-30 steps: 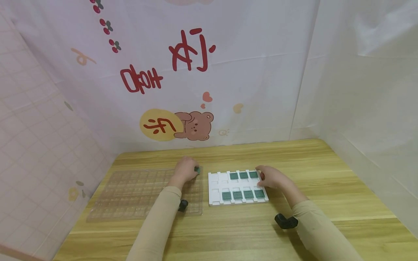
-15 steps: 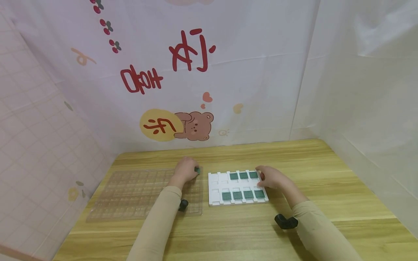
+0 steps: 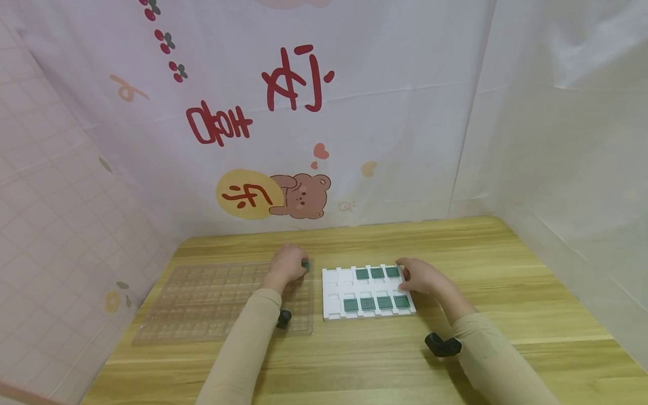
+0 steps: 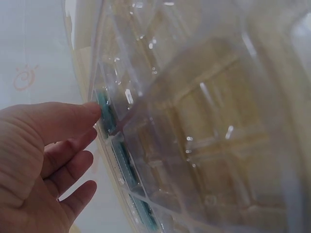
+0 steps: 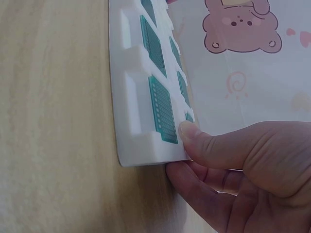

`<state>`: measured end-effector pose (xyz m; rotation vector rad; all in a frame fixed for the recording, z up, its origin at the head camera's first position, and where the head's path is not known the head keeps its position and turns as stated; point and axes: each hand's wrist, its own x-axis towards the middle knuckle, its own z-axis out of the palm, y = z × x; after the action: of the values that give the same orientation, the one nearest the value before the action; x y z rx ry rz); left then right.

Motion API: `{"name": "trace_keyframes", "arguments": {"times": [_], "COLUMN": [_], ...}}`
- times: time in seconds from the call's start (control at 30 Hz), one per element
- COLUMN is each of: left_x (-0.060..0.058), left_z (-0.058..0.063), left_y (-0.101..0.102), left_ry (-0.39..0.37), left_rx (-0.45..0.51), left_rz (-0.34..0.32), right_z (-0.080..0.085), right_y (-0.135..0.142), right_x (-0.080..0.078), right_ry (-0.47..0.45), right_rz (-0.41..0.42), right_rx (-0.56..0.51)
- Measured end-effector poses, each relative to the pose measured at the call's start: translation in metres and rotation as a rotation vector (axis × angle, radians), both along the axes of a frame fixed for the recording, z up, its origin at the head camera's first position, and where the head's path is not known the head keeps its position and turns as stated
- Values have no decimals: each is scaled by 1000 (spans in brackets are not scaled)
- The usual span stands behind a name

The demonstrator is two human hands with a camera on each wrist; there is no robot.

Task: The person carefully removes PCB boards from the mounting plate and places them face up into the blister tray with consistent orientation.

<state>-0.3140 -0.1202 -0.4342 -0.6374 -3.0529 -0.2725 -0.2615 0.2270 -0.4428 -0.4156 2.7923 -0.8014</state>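
At the far right corner of a clear plastic compartment tray [image 3: 202, 304], my left hand [image 3: 287, 263] pinches a small green circuit board [image 3: 306, 264]. In the left wrist view the thumb meets this board's edge at the tray's rim, and further green boards [image 4: 125, 162] sit in cells beside it; the index finger is hidden there. My right hand [image 3: 422, 274] grips the right end of a white slotted tray [image 3: 334, 278], thumb on top and fingers at its end. Several green perforated boards [image 5: 163, 109] lie in that tray's two rows; its leftmost slots hold none.
Both trays lie on a wood-grain table [image 3: 354, 360], with a narrow gap between them. A printed white curtain [image 3: 405, 140] stands behind the table and at its sides. Black wrist mounts [image 3: 442, 344] stick out under the sleeves.
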Motion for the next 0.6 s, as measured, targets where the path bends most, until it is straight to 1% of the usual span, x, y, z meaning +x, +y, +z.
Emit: {"name": "trace_keyframes", "arguments": {"times": [0.3, 0.43, 0.6], "left_x": [3, 5, 8], "left_z": [2, 0, -1], "left_y": [-2, -3, -4], "left_ry": [-8, 18, 53], "left_rx": [2, 10, 45], "left_rz": [-2, -17, -33], "right_z": [0, 0, 0], "right_y": [0, 0, 0], "right_x": [1, 1, 1], "right_ry": [-2, 0, 5], "right_rz": [2, 7, 4], "right_rx": [-16, -21, -14]}}
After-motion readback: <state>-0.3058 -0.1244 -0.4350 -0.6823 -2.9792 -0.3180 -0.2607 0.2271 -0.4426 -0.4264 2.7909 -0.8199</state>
